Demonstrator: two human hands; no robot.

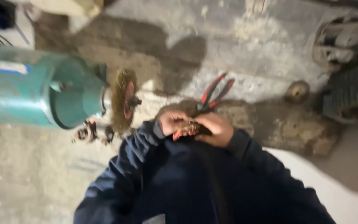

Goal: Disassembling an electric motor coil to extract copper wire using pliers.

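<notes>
Both hands are meeting close to the body, over a dirty concrete floor [237,45]. The left hand [171,121] is curling its fingers around one end of a small part [187,129] — orange and brassy, too blurred to name. The right hand [214,127] is closing over the other end of that part, and the red and black handles of a pair of pliers [215,92] are sticking up and away from behind its knuckles. The blur is hiding whether the right hand is gripping the pliers or they are merely lying just beyond it on the floor. Both arms are wearing dark blue sleeves [129,166].

To the left, a teal motor [38,87] is lying on its side, with a wire wheel [123,101] on its shaft, facing the hands and standing near the left one. Under the wheel, a few small rusty pieces [92,132] are sitting on the floor.

Further right, a small round brown lump [297,91] is resting on the concrete, well apart from the hands. Beyond it, in the upper right corner, dark grimy machine parts [344,62] are crowding the edge — their shapes are not clear.
</notes>
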